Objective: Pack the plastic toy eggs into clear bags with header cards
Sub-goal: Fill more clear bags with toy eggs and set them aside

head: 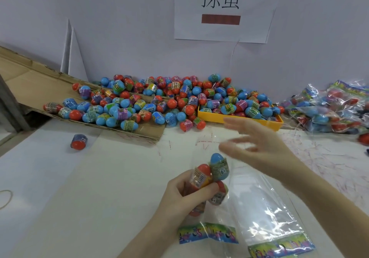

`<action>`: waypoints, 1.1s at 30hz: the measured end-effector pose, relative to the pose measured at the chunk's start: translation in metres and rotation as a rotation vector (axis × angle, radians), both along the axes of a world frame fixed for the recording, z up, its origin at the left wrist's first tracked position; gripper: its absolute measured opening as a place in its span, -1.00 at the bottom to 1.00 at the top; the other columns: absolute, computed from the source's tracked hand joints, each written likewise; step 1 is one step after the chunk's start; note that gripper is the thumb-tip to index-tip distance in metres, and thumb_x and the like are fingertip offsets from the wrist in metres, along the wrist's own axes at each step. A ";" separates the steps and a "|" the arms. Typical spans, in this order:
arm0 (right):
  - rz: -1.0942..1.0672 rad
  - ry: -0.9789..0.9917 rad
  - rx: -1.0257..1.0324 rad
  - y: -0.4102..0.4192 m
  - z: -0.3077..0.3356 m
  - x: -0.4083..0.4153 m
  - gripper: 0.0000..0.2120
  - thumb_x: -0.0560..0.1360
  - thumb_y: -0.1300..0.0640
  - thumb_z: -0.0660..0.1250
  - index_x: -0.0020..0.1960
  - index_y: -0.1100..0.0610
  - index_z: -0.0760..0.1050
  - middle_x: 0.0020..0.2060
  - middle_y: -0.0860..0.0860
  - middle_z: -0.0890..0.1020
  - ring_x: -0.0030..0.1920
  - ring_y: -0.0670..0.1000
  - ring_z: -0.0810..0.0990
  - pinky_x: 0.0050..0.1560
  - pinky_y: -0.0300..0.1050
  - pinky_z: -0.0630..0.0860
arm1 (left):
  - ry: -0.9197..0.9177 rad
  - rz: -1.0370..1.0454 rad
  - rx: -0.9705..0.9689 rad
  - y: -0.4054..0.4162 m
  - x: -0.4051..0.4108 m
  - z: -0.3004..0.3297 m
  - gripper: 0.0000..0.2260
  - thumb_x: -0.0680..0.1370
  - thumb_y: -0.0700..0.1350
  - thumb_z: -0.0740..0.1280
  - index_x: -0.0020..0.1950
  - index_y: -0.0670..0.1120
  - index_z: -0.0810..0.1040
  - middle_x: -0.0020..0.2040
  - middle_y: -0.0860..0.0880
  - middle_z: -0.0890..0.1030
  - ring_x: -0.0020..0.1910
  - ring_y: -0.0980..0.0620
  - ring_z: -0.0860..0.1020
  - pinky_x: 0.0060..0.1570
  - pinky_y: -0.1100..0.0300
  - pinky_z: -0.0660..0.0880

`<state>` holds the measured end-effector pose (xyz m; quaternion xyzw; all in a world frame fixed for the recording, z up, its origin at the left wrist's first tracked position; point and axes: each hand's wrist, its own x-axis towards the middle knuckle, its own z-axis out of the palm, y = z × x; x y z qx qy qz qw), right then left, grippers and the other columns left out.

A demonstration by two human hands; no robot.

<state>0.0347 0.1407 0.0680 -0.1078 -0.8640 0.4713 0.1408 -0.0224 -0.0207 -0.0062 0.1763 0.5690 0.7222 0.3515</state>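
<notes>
My left hand (183, 196) grips a clear bag (211, 152) that holds several blue-and-red toy eggs (218, 168). The bag's colourful header card (207, 232) hangs at its lower end, near me. My right hand (257, 144) hovers blurred above the bag's open top, fingers spread, holding nothing. A big heap of loose eggs (159, 102) lies at the back against the wall. Another clear bag (265, 204) with a header card (281, 247) lies flat to the right of my left hand.
A flattened cardboard box (26, 78) slopes down at the back left under part of the heap. A yellow tray (219, 116) sits under the eggs on the right. Packed bags (329, 106) pile at far right. One stray egg (78, 142) lies at left.
</notes>
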 end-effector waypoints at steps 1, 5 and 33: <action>0.039 -0.108 -0.126 -0.002 -0.005 0.003 -0.31 0.07 -0.25 0.46 0.16 -0.31 0.32 0.12 -0.27 0.50 -0.03 -0.25 0.58 -0.20 -0.28 0.55 | 0.005 0.002 0.005 -0.001 0.000 0.001 -0.63 0.12 0.03 0.51 -0.12 -0.05 0.68 -0.12 -0.24 0.65 -0.14 -0.11 0.53 -0.11 0.06 0.43; 0.134 -0.209 -0.350 -0.010 -0.028 0.011 -0.24 0.07 0.02 0.58 0.21 -0.15 0.37 -0.04 -0.07 0.65 -0.08 -0.12 0.64 -0.19 -0.27 0.56 | 0.020 -0.013 -0.005 -0.002 -0.001 0.004 -0.63 0.12 0.08 0.49 -0.11 0.02 0.67 -0.16 -0.21 0.63 -0.15 -0.10 0.51 -0.18 0.09 0.41; -0.030 -0.052 -0.476 -0.023 -0.043 0.004 -0.67 0.34 0.50 0.33 -0.03 0.14 0.56 -0.23 0.05 0.64 -0.24 -0.11 0.61 -0.23 -0.28 0.56 | 0.126 -0.156 -0.118 -0.010 -0.008 -0.008 -0.44 0.05 -0.10 0.55 0.03 -0.11 0.57 -0.05 -0.13 0.66 -0.06 -0.04 0.63 -0.08 0.12 0.57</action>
